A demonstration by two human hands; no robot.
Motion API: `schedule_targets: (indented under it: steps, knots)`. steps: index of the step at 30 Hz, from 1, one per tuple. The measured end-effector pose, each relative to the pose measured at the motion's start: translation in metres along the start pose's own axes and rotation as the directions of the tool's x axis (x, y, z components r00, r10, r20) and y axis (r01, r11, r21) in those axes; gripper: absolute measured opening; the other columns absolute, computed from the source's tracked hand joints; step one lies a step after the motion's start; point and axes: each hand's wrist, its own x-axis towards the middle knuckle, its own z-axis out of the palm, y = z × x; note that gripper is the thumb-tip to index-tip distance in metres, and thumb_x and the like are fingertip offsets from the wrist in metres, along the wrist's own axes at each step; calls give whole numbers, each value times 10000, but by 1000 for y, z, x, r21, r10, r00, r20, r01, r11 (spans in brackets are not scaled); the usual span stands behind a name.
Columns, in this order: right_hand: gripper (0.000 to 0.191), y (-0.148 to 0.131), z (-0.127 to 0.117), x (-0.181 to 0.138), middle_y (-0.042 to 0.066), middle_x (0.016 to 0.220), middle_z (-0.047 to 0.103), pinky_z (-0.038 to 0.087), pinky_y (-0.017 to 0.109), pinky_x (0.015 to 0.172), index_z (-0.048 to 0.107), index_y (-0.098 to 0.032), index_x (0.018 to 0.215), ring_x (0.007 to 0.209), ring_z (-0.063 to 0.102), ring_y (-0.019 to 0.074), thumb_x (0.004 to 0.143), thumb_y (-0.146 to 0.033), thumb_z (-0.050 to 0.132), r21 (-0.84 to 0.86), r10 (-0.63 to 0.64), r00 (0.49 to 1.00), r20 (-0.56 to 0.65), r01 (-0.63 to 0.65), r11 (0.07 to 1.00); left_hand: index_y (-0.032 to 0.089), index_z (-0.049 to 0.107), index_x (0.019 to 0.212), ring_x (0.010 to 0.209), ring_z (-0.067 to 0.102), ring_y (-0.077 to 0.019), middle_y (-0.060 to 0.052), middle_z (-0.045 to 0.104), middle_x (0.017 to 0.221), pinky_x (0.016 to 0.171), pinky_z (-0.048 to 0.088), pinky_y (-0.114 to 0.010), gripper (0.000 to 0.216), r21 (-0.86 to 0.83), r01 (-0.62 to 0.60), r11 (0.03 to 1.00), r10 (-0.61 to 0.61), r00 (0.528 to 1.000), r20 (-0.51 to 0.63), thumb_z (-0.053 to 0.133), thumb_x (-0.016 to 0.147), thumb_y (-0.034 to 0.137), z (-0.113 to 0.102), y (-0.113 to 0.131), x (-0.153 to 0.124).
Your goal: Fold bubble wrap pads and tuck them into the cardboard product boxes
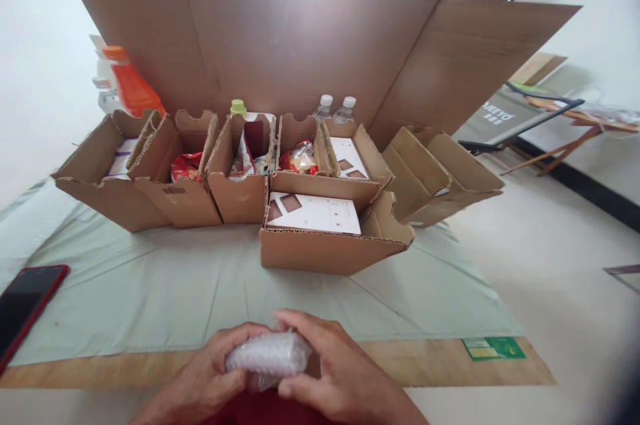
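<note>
A bundle of clear bubble wrap (pixel 269 356) sits between both hands at the bottom centre, just above my lap. My left hand (pixel 210 371) curls around its left side with the thumb under it. Over the bundle's top and right side my right hand (pixel 330 365) is wrapped. What is inside the wrap is hidden. In front of me, an open cardboard box (pixel 330 248) holds a white card with brown squares (pixel 314 212).
A row of open cardboard boxes (pixel 180 201) holds snack packets and cards on a pale green sheet (pixel 150 285). Behind stand a large cardboard sheet (pixel 300 45), an orange bottle (pixel 133 88) and two water bottles (pixel 335 108). A red phone (pixel 25 305) lies left, a green card (pixel 493 348) right.
</note>
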Motion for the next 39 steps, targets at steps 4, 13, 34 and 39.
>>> schedule_targets:
  steps: [4, 13, 34, 39]
  knots:
    - [581, -15, -18, -6, -29, 1127, 775, 603, 304, 880, 682, -380, 1242, 1001, 749, 218, 781, -42, 571, -59, -121, 987, -106, 115, 992, 257, 600, 1365, 835, 652, -191, -50, 702, 1057, 729, 504, -270, 623, -169, 8, 986, -21, 997, -74, 727, 758, 309, 3, -13, 10]
    - [257, -36, -177, -9, 62, 830, 716, 500, 362, 663, 708, -212, 935, 737, 659, 211, 815, -436, 745, -165, 2, 575, -818, -238, 957, 224, 670, 1226, 878, 697, -211, -123, 732, 1114, 784, 547, -326, 585, -266, -53, 963, 10, 987, -159, 749, 818, 636, -17, -32, 28]
    - [324, -80, -171, 77, 151, 898, 778, 424, 351, 669, 665, -151, 1192, 890, 743, 337, 969, -301, 482, -860, 348, 802, -486, -509, -31, 218, 730, 1171, 921, 690, -221, -125, 758, 1114, 838, 566, -335, 632, -255, -7, 967, -31, 989, -144, 689, 811, 736, -19, -39, 31]
    - [308, -76, -173, 75, 144, 937, 779, 436, 350, 656, 688, -176, 1146, 905, 745, 343, 956, -340, 509, -867, 406, 799, -443, -497, 33, 210, 724, 1172, 920, 703, -227, -130, 764, 1103, 808, 581, -325, 647, -236, -16, 972, -23, 987, -159, 684, 808, 744, -19, -39, 30]
